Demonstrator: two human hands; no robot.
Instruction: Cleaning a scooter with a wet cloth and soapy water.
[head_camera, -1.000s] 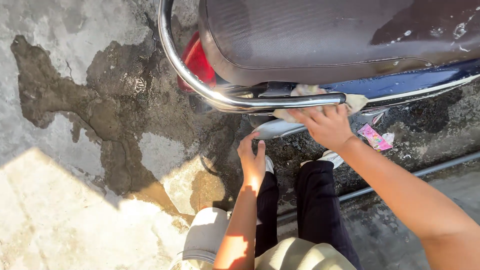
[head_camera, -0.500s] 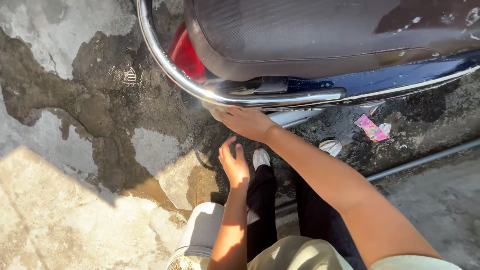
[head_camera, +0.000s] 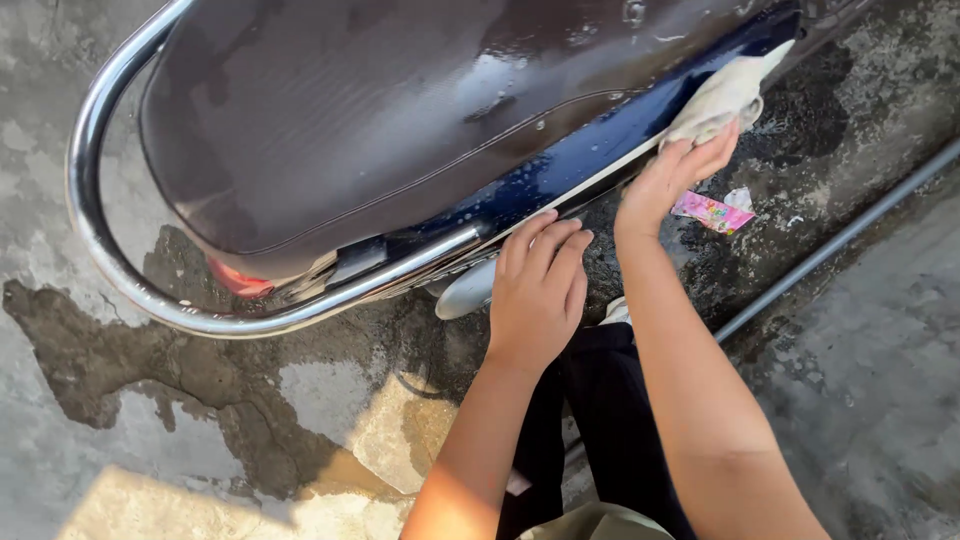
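A wet motorbike fills the top of the head view, with a dark brown seat (head_camera: 400, 110), a blue side panel (head_camera: 600, 150) and a chrome grab rail (head_camera: 120, 280) curving round its rear. My right hand (head_camera: 675, 175) presses a pale cloth (head_camera: 725, 95) against the blue panel. My left hand (head_camera: 540, 290) rests flat, fingers together, next to the end of the chrome rail and holds nothing. A red tail light (head_camera: 240, 283) shows under the seat's rear edge.
Wet, patchy concrete (head_camera: 120, 400) lies below the bike. A pink wrapper (head_camera: 712, 212) lies on the ground near my right hand. A thin grey pipe (head_camera: 840, 240) runs diagonally at the right. My dark trouser legs (head_camera: 600, 420) are at the bottom.
My right hand has slid with the cloth from the rear rail along the blue panel toward the bike's front. My left hand rose to the rail's end. The view moved closer.
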